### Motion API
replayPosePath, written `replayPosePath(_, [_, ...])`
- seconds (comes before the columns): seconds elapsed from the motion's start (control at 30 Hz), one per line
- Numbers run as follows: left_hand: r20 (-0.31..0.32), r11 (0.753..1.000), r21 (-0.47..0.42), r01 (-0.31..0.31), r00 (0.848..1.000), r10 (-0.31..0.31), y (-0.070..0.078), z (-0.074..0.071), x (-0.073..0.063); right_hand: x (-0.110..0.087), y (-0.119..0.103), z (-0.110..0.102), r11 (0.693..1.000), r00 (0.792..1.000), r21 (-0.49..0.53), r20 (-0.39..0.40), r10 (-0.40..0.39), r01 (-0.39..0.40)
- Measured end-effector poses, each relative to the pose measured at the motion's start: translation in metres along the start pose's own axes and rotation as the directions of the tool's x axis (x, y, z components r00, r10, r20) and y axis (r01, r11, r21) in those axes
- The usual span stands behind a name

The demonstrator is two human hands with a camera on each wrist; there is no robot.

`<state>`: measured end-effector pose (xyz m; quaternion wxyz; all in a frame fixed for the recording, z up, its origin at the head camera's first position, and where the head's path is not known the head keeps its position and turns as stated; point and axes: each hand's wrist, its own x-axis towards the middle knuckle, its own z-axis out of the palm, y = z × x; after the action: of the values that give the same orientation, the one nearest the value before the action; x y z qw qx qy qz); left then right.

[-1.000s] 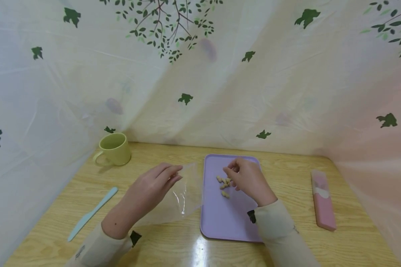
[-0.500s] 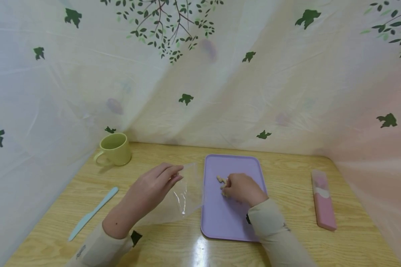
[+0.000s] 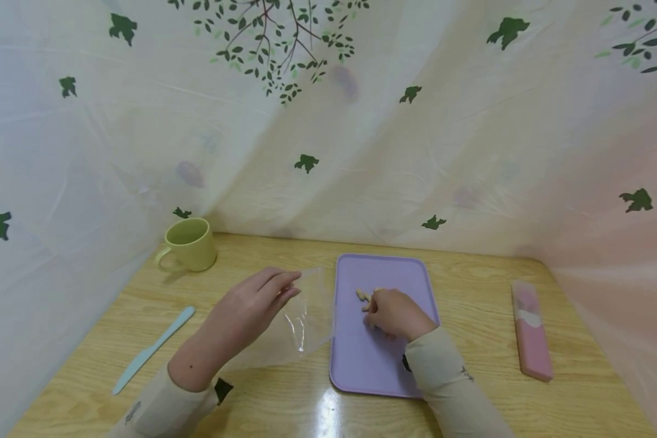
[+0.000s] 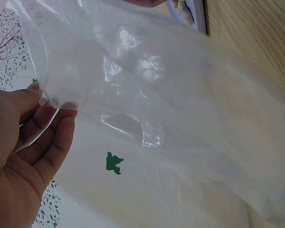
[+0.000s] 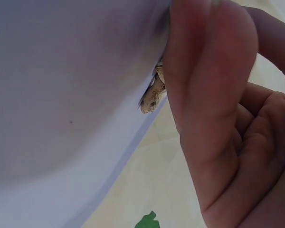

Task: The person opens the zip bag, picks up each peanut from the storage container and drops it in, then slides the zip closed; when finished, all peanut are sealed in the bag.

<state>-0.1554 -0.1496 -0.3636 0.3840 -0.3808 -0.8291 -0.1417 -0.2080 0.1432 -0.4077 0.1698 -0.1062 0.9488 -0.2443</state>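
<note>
My left hand pinches the edge of a clear plastic bag between thumb and fingers. In the left wrist view the bag spreads out from those fingertips, its film shiny and thin. On the purple tray, my right hand reaches down with curled fingers among several small tan peanuts. Its fingertips are right at the tray surface, and I cannot tell whether a peanut is between them. The right wrist view shows peanuts partly behind the fingers.
At the back left stands a green mug. A pale blue plastic knife lies at the left of the wooden table. A long pink box lies to the right. A printed curtain hangs behind the table.
My right hand has come down from above the tray onto the peanuts, and the lowest peanut is now out of sight at its fingertips. My left hand and the bag have barely moved.
</note>
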Motion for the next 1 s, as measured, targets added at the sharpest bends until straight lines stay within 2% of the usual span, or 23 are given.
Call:
replayPosePath(0.37, [0.007,1.000,0.000,0.006,1.000,-0.006,-0.001,0.001,-0.001,0.001,0.000,0.000,0.999,1.000,0.029,0.009,-0.018,0.018])
replayPosePath(0.63, [0.011,1.000,-0.003,0.008,1.000,-0.008,0.000,0.001,-0.001,-0.007,-0.007,-0.012,0.998,0.999,0.057,-0.045,-0.013,0.016])
replayPosePath(0.73, [0.017,1.000,-0.001,0.016,1.000,-0.016,0.000,0.001,-0.001,-0.013,-0.014,-0.019,0.997,0.996,0.061,-0.082,-0.045,0.050])
replayPosePath(0.87, [0.017,1.000,0.001,0.021,1.000,-0.021,0.000,0.001,-0.001,-0.024,-0.025,-0.027,0.990,0.978,0.032,-0.158,-0.134,0.140])
replayPosePath(1.0, [0.015,1.000,-0.002,0.020,1.000,-0.020,0.000,0.001,-0.002,-0.035,-0.036,-0.033,0.973,0.946,-0.023,-0.233,-0.227,0.228])
